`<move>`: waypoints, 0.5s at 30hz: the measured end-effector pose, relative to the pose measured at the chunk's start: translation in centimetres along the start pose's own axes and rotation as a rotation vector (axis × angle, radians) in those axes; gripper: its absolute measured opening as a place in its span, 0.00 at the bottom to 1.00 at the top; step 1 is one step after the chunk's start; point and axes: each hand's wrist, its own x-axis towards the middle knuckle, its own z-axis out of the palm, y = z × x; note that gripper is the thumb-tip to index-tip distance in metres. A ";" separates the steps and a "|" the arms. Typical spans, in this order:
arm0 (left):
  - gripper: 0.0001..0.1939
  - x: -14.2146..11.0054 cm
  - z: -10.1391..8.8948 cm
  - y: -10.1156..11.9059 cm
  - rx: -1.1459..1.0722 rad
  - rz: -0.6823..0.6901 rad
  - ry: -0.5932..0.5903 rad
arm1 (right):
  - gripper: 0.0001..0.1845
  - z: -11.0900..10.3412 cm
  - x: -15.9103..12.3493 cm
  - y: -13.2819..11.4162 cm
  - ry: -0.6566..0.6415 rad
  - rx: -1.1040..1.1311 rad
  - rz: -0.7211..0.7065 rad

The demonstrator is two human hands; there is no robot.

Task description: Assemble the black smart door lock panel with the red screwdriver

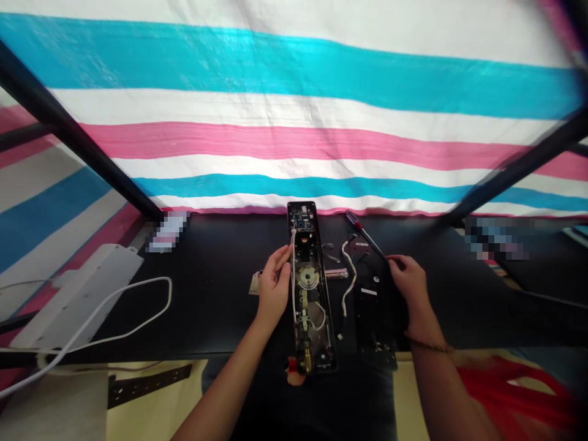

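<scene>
The hands work low in the middle of the frame, neither one spread wide. The left hand [274,288] is half closed at the left edge of a long black electronic door-lock panel [313,306], its fingertips just beside a thin white wire [293,275], though whether it pinches the wire or the panel's edge I cannot tell. The right hand [408,283] is loosely curled at the tip of a screwdriver with a red-and-black handle and a slim steel shaft [362,233], but its hold on the shaft is hard to judge. The panel lies lengthwise on a black counter [206,312], face open, with a green circuit board [302,215] at its far end and a brass lock cylinder [305,361] at the near end. A second black metal plate [372,300] lies just to the right, under a loose twisted white cable [346,278]. A white power strip [76,294] and its cord sit at the left of the frame. Careful work here would favour pressing the panel flat with one hand, keeping the wire clear of the board, and holding the screwdriver square and steady to avoid scratching the electronics.
</scene>
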 end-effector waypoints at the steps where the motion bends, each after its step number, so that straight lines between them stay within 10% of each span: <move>1: 0.19 0.0 0.0 0.1 0.036 0.023 -0.028 | 0.18 0.0 0.0 0.0 -0.002 -0.001 0.000; 15: 0.24 -1.4 -0.5 -2.7 0.212 0.070 -0.183 | 0.17 0.0 -0.1 -0.3 -0.008 0.012 0.014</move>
